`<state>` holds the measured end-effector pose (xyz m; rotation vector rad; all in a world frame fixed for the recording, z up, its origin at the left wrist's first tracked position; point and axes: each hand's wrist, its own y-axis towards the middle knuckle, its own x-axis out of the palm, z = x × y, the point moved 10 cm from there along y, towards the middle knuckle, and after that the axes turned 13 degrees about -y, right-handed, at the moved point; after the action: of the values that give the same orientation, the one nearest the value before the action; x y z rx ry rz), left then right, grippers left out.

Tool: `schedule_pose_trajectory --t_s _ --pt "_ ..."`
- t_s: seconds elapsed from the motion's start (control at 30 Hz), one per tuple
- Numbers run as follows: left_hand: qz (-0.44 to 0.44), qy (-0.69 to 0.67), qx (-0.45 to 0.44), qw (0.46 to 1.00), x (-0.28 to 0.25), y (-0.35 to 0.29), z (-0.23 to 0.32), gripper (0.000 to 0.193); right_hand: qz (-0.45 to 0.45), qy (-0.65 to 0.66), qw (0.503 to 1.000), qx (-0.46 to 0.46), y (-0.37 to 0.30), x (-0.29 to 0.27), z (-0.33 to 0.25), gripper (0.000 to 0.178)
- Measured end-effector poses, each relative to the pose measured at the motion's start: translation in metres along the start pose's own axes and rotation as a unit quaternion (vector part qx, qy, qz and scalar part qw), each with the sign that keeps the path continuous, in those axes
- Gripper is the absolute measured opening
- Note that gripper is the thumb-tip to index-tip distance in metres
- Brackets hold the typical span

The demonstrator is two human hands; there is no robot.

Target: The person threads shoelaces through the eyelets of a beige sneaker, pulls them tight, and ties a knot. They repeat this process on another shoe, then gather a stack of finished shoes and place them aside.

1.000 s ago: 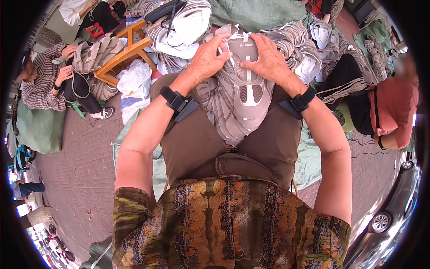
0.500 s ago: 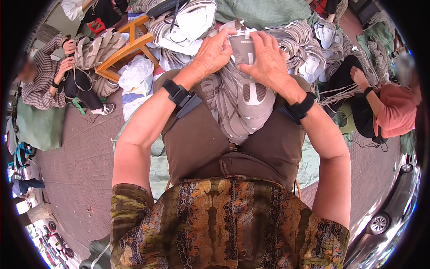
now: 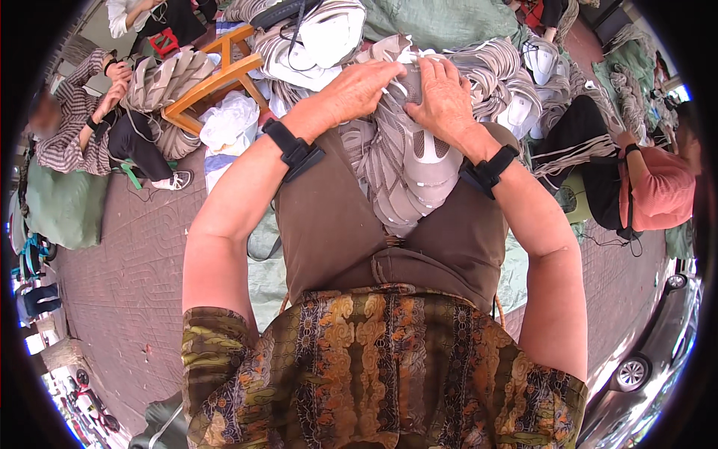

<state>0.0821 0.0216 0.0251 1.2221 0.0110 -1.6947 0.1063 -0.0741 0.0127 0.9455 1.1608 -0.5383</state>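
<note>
A stack of grey-beige shoe uppers (image 3: 400, 191) lies fanned out across my lap, between my thighs. Over the top upper, my right hand (image 3: 445, 101) is closed, its fingers on the far end and its thumb against the near side. My left hand (image 3: 363, 90) comes in from the other side with its fingers bunched at the same end, close to the right fingertips. Whatever those left fingers pinch is hidden. Small white bits, perhaps lace or trim, show at the fingertips.
Piled shoe uppers with white linings (image 3: 329, 34) and further bundles (image 3: 493, 67) lie ahead. A wooden stool (image 3: 217, 82) and a white plastic bag (image 3: 230, 123) sit at the left. Co-workers sit on both sides, one in a striped shirt (image 3: 78, 127), one in pink (image 3: 654, 187).
My left hand has turned flatter, and its fingers have moved right, closer to the right hand. The right fingers have drawn together over the upper. The pink-sleeved person's arm has shifted.
</note>
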Motion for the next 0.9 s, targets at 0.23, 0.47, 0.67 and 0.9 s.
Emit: schedule_pose_trajectory --t_s 0.23,0.47,0.67,0.9 --pt "0.025 -0.023 0.016 0.999 0.004 0.016 -0.010 0.035 -0.071 0.035 0.997 0.007 0.004 -0.008 0.005 0.079" --pt "0.009 -0.068 -0.086 0.994 0.008 0.004 -0.015 0.027 -0.101 0.082 0.989 -0.071 0.028 0.026 0.028 0.067" --pt "-0.023 -0.057 -0.066 0.996 0.005 0.003 -0.010 0.028 -0.194 0.164 0.965 -0.062 0.046 0.037 0.022 0.057" --pt "-0.049 -0.028 -0.090 0.994 0.011 0.005 -0.008 0.034 -0.129 0.341 0.929 -0.068 0.050 0.046 0.032 0.057"
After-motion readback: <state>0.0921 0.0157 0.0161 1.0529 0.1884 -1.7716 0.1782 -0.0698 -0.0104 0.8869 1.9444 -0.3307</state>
